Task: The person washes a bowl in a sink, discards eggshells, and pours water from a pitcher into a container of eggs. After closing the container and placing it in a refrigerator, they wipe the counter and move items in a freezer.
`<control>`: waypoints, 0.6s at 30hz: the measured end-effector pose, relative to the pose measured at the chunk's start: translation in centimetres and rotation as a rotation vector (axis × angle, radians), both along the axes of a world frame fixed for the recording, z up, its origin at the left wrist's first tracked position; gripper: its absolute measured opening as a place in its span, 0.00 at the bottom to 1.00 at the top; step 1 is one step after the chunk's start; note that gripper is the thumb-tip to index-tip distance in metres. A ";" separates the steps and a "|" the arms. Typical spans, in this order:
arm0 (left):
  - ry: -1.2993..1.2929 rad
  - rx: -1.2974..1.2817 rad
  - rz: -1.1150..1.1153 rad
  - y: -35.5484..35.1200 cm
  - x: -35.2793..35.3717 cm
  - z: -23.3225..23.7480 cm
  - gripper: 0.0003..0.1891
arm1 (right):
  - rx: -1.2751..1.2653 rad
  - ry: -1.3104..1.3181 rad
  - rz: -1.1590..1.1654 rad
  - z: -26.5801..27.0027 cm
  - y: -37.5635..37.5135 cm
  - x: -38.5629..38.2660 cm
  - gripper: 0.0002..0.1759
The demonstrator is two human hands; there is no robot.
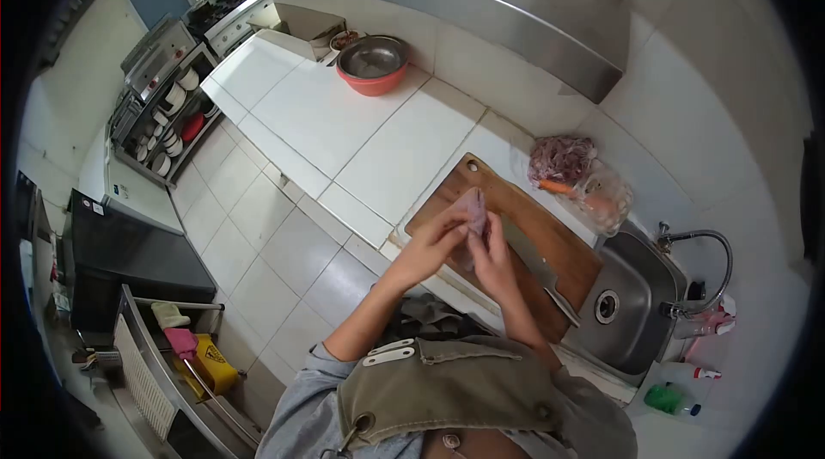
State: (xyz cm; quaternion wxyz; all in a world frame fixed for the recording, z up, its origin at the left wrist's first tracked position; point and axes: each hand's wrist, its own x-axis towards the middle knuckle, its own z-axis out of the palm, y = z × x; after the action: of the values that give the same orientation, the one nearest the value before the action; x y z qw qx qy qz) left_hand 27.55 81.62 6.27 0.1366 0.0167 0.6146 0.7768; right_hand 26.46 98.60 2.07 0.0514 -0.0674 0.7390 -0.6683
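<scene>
Your left hand (438,237) and right hand (491,256) meet over the cutting board (550,223), and between them you have the pale pink piece (475,210), raised above the near part of the wood; whether its lower edge touches the board is hidden by your fingers. Your grip is closed on it from both sides, thumbs and fingertips bunched together at its lower part, with only the top standing free. What it is made of is too small to tell, but it looks light and soft, likely to fold or squash under a hard pinch, and it may be slippery if wet. You would do best to take it by the thicker lower part, with the fingertips spread a little, and leave the thin tip alone. Its narrow end points away from your body, towards the end of the board with the hole, and its long axis runs roughly from your fingers out across the board; how steeply it tilts you cannot tell from here. The knife (537,264) lies on the board to the right of your right hand, towards the sink (640,291) beside the tabletop (378,171).
</scene>
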 end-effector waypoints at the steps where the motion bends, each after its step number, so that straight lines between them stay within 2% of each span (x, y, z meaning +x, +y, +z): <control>1: 0.056 0.019 -0.120 -0.2 0.5 0.4 0.16 | 0.044 0.157 -0.065 -0.5 -0.3 -0.1 0.20; 2: 0.054 0.019 -0.117 -1.0 0.8 0.9 0.16 | 0.087 0.320 -0.134 -1.0 -0.5 -0.4 0.22; 3: 0.017 0.037 -0.011 -2.5 1.1 1.3 0.18 | 0.102 0.294 -0.136 -2.8 0.6 -1.8 0.24; 4: -0.019 0.054 0.094 -4.1 1.3 1.4 0.19 | 0.102 0.293 -0.137 -2.3 0.8 -2.3 0.24; 6: 0.005 0.090 0.297 -7.0 2.2 1.0 0.21 | 0.708 0.407 -0.279 -1.2 0.8 -3.2 0.22; 7: -0.002 0.130 0.375 -8.4 2.8 0.4 0.22 | 0.892 0.309 -0.261 -0.4 -0.5 -3.4 0.17; 9: -0.010 0.161 0.524 -10.7 4.2 -1.0 0.23 | 0.608 -0.145 -0.079 3.3 -3.9 -1.2 0.11; 10: -0.014 0.153 0.595 -11.6 5.1 -1.6 0.23 | 0.584 0.081 0.127 -2.7 -5.0 -0.3 0.07; 11: -0.020 0.168 0.628 -12.5 6.0 -2.0 0.23 | 0.558 0.695 0.457 -6.3 -6.2 0.4 0.11; 12: -0.027 0.182 0.660 -13.3 6.9 -2.5 0.23 | 0.538 0.068 0.783 -2.3 -7.8 2.4 0.18; 13: -0.034 0.205 0.692 -14.1 7.8 -2.9 0.24 | 0.385 0.166 0.778 -3.3 -9.0 3.0 0.24; 14: -0.052 0.204 0.759 -14.6 8.8 -2.9 0.23 | 0.387 0.168 0.779 -3.8 -8.8 2.0 0.24; 16: -0.020 0.200 0.848 -16.1 11.1 -3.7 0.23 | 0.295 0.046 0.589 -0.6 -8.5 -2.7 0.22; 17: -0.018 0.199 0.859 -16.8 12.3 -4.1 0.23 | 0.559 0.240 0.350 1.2 -7.5 -5.4 0.21; 18: -0.036 0.186 0.924 -17.6 13.5 -4.5 0.23 | 0.562 0.300 0.172 0.2 -5.9 -9.3 0.21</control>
State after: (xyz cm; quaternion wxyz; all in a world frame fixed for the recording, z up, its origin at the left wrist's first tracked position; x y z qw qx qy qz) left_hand 41.08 64.03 1.73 -0.2146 -0.2598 0.4832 0.8081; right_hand 17.17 92.68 2.29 0.0148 -0.2105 0.8854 -0.4142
